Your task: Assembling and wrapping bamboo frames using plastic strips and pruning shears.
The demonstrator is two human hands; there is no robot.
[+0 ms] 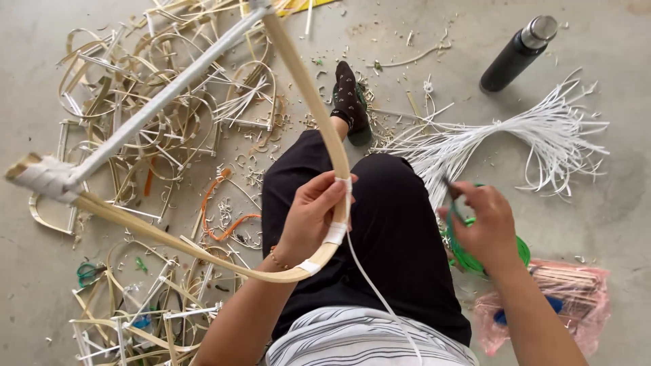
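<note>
Cane frame [203, 251], wrapping partly done.
Left hand [308, 213] grips the bend beside two white bands; right hand [485, 227] closes on a dark tool; white strips [542, 129] lie unused.

Left hand [308, 213] grips curved cane frame [319, 112] at its bend, white strip [369, 281] wound there and trailing down. Right hand [485, 227] on green cord coil [468, 257]. White strip bundle [536, 132], black bottle [519, 53], cane offcuts [169, 122] on concrete floor [610, 203].

Black trousers [393, 230], white top with thin dark stripes [352, 339], thin wrist bracelet [274, 258], patterned dark sock [349, 95]
</note>
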